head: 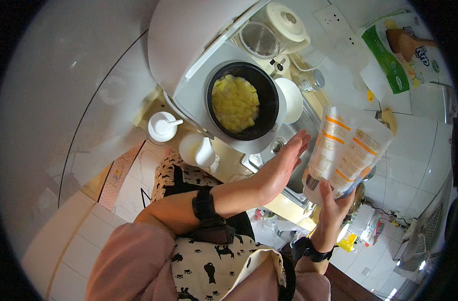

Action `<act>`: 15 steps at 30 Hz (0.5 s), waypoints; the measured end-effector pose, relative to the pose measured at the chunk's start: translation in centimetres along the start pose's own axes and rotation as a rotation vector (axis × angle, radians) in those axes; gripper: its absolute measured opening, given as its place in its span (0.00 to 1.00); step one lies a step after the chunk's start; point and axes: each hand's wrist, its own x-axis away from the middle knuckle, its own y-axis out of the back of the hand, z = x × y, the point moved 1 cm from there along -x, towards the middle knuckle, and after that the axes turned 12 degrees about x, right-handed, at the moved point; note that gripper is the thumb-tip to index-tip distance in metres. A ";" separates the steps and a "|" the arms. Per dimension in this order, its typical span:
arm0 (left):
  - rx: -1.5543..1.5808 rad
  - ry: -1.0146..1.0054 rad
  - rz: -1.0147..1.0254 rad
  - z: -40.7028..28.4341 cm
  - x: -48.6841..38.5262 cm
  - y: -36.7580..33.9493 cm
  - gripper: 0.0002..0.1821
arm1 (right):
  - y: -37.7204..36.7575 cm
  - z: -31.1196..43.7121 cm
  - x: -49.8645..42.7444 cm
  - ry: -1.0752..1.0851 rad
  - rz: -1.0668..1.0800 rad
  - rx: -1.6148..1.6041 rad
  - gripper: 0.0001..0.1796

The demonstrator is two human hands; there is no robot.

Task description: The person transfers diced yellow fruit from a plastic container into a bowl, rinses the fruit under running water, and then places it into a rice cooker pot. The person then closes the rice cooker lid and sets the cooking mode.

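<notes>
A translucent plastic pouch (341,150) with orange bands and printed writing is gripped near its lower end by my right hand (336,201), thumb across the front. My left hand (279,169) is held flat with fingers stretched out, empty, just left of the pouch and over the sink edge. A black pot (268,101) sits in a white appliance (193,86) ahead of me. Yellow diced pieces (234,103) lie in liquid inside it. I cannot tell what the pouch contains.
A white bowl (292,99) and a lidded glass jar (306,81) stand beside the pot, near a glass kettle (264,37). White cups (162,126) and a white spoon (205,152) are on the counter's near edge. A steel sink (298,178) lies below my hands.
</notes>
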 end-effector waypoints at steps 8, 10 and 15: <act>0.049 0.009 0.077 0.9 -0.4 0.3 0.34 | 0.1 -0.1 0.9 -0.011 0.024 0.025 0.34; 0.060 -0.021 0.120 1.0 -0.5 0.5 0.34 | 0.1 -0.2 1.1 -0.022 0.018 -0.021 0.35; 0.046 0.007 0.044 0.7 -0.2 0.5 0.35 | 0.3 -0.3 1.2 0.010 0.032 0.031 0.36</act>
